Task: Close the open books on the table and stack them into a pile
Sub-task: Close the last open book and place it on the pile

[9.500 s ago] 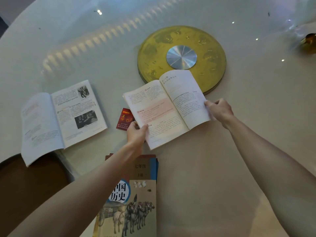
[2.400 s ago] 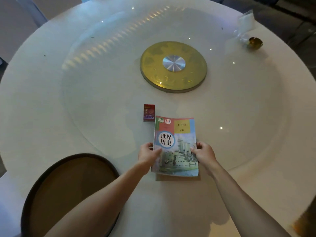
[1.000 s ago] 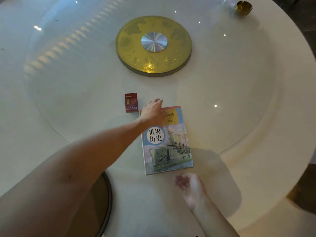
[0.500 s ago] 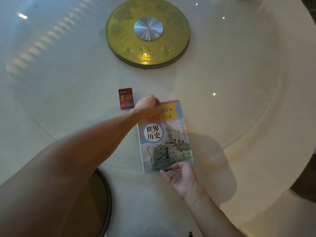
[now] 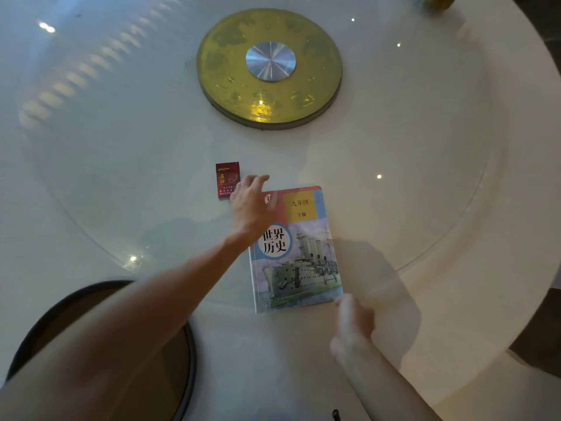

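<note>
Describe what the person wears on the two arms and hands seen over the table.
Nothing is worn. The left hand and right hand are bare, with no gloves, rings or watch visible. Both forearms are bare too, with no sleeves in view.

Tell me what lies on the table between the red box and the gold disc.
Nothing: in the head view, the stretch of table between the red box and the gold disc is bare, showing only glossy surface and light reflections.
</note>
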The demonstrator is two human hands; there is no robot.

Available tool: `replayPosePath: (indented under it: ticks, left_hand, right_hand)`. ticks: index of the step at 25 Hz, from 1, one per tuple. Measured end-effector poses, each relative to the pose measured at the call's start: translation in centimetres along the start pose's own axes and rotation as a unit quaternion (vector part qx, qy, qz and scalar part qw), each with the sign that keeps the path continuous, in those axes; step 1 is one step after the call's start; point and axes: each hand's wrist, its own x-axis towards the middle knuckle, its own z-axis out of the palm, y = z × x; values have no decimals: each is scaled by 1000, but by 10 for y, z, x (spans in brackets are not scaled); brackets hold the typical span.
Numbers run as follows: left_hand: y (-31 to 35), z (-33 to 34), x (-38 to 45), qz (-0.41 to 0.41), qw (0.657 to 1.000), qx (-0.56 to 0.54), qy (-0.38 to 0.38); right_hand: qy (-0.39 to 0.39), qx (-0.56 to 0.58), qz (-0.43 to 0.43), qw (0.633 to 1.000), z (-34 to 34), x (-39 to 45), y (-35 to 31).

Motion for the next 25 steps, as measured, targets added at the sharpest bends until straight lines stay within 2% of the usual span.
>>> replayPosePath:
  ticks: [1, 3, 6, 8, 11, 18, 21, 23, 25]
  left_hand:
    - [-3, -3, -13, -54, 997, -40, 26]
    - [-14, -3, -37, -163, 983, -89, 16]
    - [-27, 1, -69, -274, 955, -104, -52]
    - [-29, 5, -81, -311, 931, -175, -78]
    - [-24, 7, -89, -344, 904, -239, -88]
    - [-19, 5, -96, -339, 908, -234, -82]
    - [-24, -1, -95, -344, 892, -277, -95]
    - [-24, -1, -93, -359, 885, -284, -87]
    - [-23, 2, -92, -367, 891, -255, -73]
  right_hand:
    - [40, 6, -95, 995, 0, 6, -10]
    - [3, -53, -240, 969, 7, 22, -32]
    - [-118, -210, -303, 922, 31, 45, -61]
    - [-152, -273, -313, 897, 44, 57, -71]
    - [-197, -281, -294, 892, 50, 57, -75]
    - [-239, -284, -293, 881, 48, 59, -82]
    - [-266, -288, -284, 875, 41, 70, -89]
    - [-275, -268, -253, 888, 41, 78, -91]
    - [-291, -221, -220, 904, 41, 84, -91]
